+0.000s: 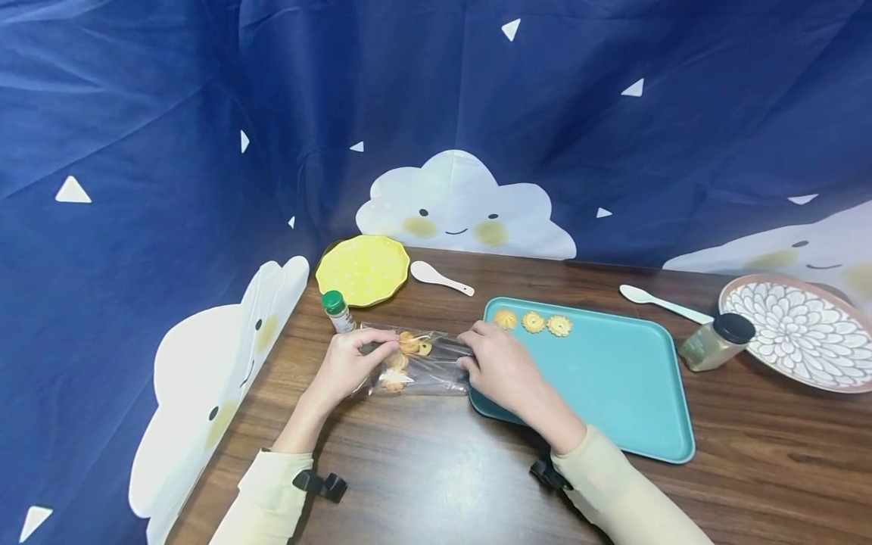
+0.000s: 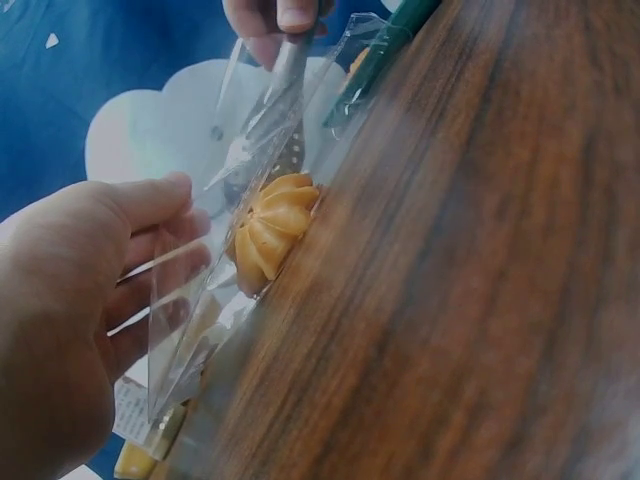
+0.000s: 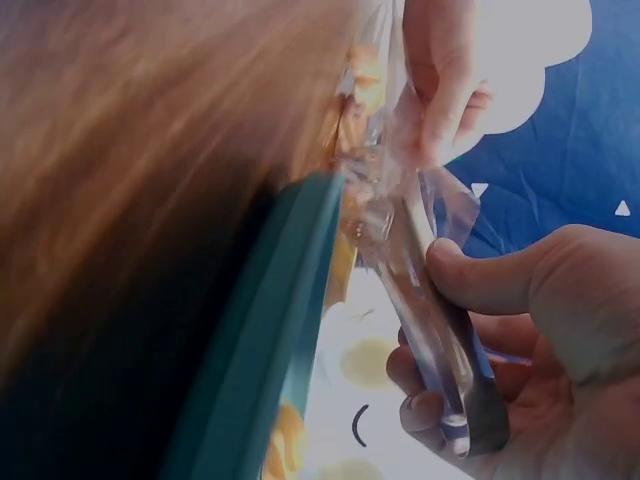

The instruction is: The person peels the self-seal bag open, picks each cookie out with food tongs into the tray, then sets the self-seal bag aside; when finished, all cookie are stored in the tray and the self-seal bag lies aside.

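A clear plastic bag [image 1: 415, 362] lay flat on the wooden surface [image 1: 422, 469], its right end at the left edge of the teal tray [image 1: 613, 378]. It was crinkled and see-through, and held several small golden, flower-shaped cookies [image 1: 409, 344] bunched toward its left half. The left hand [image 1: 350, 359] gripped the bag's left end; the right hand [image 1: 500, 363] pinched the right end together with a pair of metal tongs [image 3: 440, 350], which reached into the bag's mouth toward the cookies.

Yellow plate [image 1: 362, 269], two white spoons [image 1: 440, 278]; green-capped bottle [image 1: 337, 311], black-lidded jar [image 1: 717, 342], patterned plate [image 1: 800, 333]
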Motion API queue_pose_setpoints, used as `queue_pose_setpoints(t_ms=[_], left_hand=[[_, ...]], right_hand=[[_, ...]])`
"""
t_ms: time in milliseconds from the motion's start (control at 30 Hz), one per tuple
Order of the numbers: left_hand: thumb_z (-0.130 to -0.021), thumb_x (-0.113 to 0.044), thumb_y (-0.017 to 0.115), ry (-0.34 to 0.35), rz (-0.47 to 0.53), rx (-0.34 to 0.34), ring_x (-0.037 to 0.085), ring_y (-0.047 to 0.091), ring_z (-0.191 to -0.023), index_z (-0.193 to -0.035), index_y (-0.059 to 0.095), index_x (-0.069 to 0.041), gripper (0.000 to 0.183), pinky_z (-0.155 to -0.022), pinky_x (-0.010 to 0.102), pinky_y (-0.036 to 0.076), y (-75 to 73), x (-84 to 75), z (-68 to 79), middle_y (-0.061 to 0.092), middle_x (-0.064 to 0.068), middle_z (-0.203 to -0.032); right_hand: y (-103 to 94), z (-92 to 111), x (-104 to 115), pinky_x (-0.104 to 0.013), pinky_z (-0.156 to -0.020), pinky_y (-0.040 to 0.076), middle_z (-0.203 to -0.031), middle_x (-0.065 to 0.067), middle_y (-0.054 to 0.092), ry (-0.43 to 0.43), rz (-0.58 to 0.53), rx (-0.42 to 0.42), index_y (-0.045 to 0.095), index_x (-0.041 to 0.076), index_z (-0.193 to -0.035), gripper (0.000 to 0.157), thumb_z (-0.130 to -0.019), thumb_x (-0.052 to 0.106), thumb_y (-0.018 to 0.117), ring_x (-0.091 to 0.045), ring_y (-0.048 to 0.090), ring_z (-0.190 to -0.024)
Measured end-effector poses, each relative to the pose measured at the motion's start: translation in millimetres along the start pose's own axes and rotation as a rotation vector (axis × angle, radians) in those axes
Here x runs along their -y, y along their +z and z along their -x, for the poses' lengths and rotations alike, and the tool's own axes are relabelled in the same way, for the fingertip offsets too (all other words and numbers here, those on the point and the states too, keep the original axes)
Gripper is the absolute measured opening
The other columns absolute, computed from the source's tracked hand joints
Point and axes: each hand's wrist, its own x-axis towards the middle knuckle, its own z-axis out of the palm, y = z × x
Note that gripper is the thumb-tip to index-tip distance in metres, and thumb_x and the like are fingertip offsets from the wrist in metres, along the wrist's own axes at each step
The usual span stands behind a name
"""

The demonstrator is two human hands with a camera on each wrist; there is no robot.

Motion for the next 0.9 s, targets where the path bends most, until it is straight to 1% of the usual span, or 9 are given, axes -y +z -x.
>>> queue_pose_setpoints(t_ms=[100, 233, 300, 433, 533, 733, 900], left_hand=[[-0.091, -0.04, 0.075, 0.008, -0.004, -0.002, 0.01, 0.075, -0.106, -0.101, 0.079, -0.03, 0.014, -0.095, 0.038, 0.06, 0.1, 0.3, 0.0, 0.079, -0.009, -0.108], [-0.091, -0.041, 0.074, -0.003, -0.008, 0.0, 0.007, 0.074, -0.106, -0.1, 0.079, -0.032, 0.014, -0.095, 0.035, 0.06, 0.1, 0.8, -0.1, 0.079, -0.011, -0.107], [-0.091, -0.041, 0.074, -0.004, -0.006, 0.004, 0.007, 0.074, -0.106, -0.101, 0.079, -0.032, 0.014, -0.096, 0.034, 0.06, 0.3, 1.0, -0.3, 0.079, -0.012, -0.108], [-0.092, -0.04, 0.074, -0.003, -0.004, 0.009, 0.004, 0.073, -0.107, -0.102, 0.079, -0.032, 0.014, -0.098, 0.03, 0.059, 0.3, 0.7, -0.7, 0.078, -0.015, -0.109], [-0.092, -0.04, 0.074, -0.005, -0.005, 0.007, 0.001, 0.073, -0.106, -0.102, 0.079, -0.032, 0.014, -0.099, 0.027, 0.058, 0.2, 0.1, -0.9, 0.078, -0.017, -0.108], [-0.091, -0.041, 0.074, -0.013, -0.003, 0.001, -0.001, 0.072, -0.106, -0.101, 0.079, -0.034, 0.013, -0.099, 0.023, 0.056, 0.4, -0.2, -0.8, 0.077, -0.019, -0.108], [-0.091, -0.04, 0.075, -0.005, -0.007, -0.006, 0.003, 0.073, -0.106, -0.101, 0.079, -0.034, 0.013, -0.098, 0.023, 0.057, 0.8, -0.4, -0.9, 0.078, -0.015, -0.108]], right_hand=[[2.7, 1.0, 3.7, -0.045, -0.089, 0.058, -0.107, -0.006, 0.071, 0.032, -0.017, -0.001, 0.073, 0.007, -0.115, 0.03, -0.089, 0.021, 0.078, -0.026, 0.069, -0.099], [5.9, 2.3, 7.3, -0.045, -0.085, 0.059, -0.105, -0.007, 0.071, 0.042, -0.018, -0.009, 0.073, 0.006, -0.115, 0.03, -0.089, 0.021, 0.078, -0.026, 0.069, -0.097], [6.8, 2.6, 7.7, -0.045, -0.084, 0.06, -0.103, -0.006, 0.071, 0.041, -0.015, -0.028, 0.073, 0.006, -0.113, 0.027, -0.089, 0.018, 0.077, -0.025, 0.069, -0.096], [6.3, 3.4, 5.9, -0.045, -0.086, 0.058, -0.098, -0.006, 0.072, 0.03, -0.02, -0.087, 0.075, 0.006, -0.106, 0.022, -0.086, 0.012, 0.078, -0.025, 0.069, -0.093], [4.9, 4.1, 4.0, -0.044, -0.088, 0.058, -0.097, -0.004, 0.073, 0.023, -0.021, -0.112, 0.076, 0.007, -0.103, 0.02, -0.084, 0.01, 0.078, -0.025, 0.07, -0.092], [1.6, 4.4, 2.7, -0.044, -0.085, 0.059, -0.096, -0.004, 0.073, 0.021, -0.023, -0.113, 0.076, 0.007, -0.102, 0.019, -0.084, 0.01, 0.078, -0.024, 0.07, -0.092], [-4.1, 5.0, 1.1, -0.043, -0.084, 0.06, -0.098, -0.004, 0.074, 0.032, -0.043, -0.096, 0.076, 0.008, -0.102, 0.018, -0.085, 0.011, 0.078, -0.025, 0.071, -0.092]])
